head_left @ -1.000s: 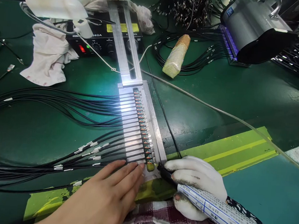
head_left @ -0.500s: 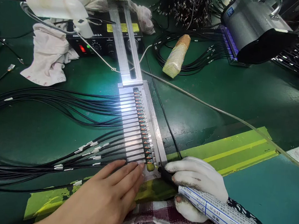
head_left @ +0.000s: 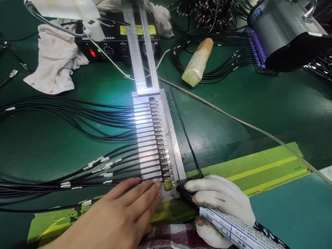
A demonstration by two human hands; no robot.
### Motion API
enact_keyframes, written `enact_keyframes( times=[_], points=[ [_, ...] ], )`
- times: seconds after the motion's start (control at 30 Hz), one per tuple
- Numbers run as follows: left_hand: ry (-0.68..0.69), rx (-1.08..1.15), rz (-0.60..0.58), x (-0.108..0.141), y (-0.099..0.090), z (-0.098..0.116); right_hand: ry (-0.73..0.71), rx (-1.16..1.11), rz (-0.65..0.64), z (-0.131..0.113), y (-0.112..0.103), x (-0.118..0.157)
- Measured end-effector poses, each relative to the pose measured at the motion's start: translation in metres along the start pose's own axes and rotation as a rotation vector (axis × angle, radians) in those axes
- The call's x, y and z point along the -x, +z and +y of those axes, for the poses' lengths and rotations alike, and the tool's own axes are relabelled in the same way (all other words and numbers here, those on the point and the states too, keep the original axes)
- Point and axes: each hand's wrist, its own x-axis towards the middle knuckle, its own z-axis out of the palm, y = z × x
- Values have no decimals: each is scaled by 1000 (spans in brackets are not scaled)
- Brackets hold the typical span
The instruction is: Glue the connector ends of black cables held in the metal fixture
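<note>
While aslant, tube (head_left: 256, 241) inside right hand (head_left: 229, 198)

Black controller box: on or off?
On, it appears: the controller box shows a lit red light and a lit green light on its front.

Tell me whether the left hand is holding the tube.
No: the left hand lies with fingers outstretched at the metal plate, and the gloved right hand holds the tube.
</note>
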Motion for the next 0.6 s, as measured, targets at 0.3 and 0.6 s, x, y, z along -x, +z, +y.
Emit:
enact_keyframes(
  times=[0.3, 0.6],
  points=[
    [56, -51, 4, -9, -12, -2, 9, -16, 24, 1, 2, 2],
    [168, -125, -103, -13, -21, -7, 17, -26, 31, 1, 2, -3]
  ],
)
